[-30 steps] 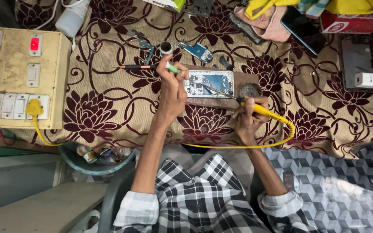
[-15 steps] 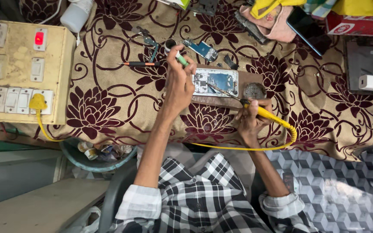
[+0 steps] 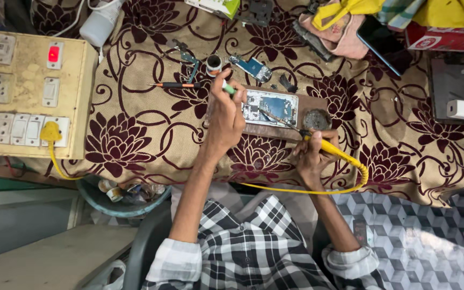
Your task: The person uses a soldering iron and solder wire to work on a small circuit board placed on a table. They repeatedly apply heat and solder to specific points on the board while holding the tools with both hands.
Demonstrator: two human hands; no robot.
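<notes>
I see an opened phone (image 3: 270,108) lying flat on a brown board, circuitry exposed. A yellow-handled soldering iron (image 3: 318,143) slants across it, tip on the board; a small green-tipped tool (image 3: 228,88) sits upright beside its left edge.

Floral cloth (image 3: 135,134) covers the bench. Switchboard (image 3: 25,96) at one end, red indicator lit, yellow plug (image 3: 50,131) inserted. Screwdriver (image 3: 175,85), white adapter (image 3: 462,109), dark phone (image 3: 379,40), bin (image 3: 119,196) below.

Small phone-repair bench, prob. a shop. Signs — opened phone (image 3: 270,108), soldering iron (image 3: 326,146), switchboard (image 3: 25,91), loose circuit boards (image 3: 253,67) on cloth.
</notes>
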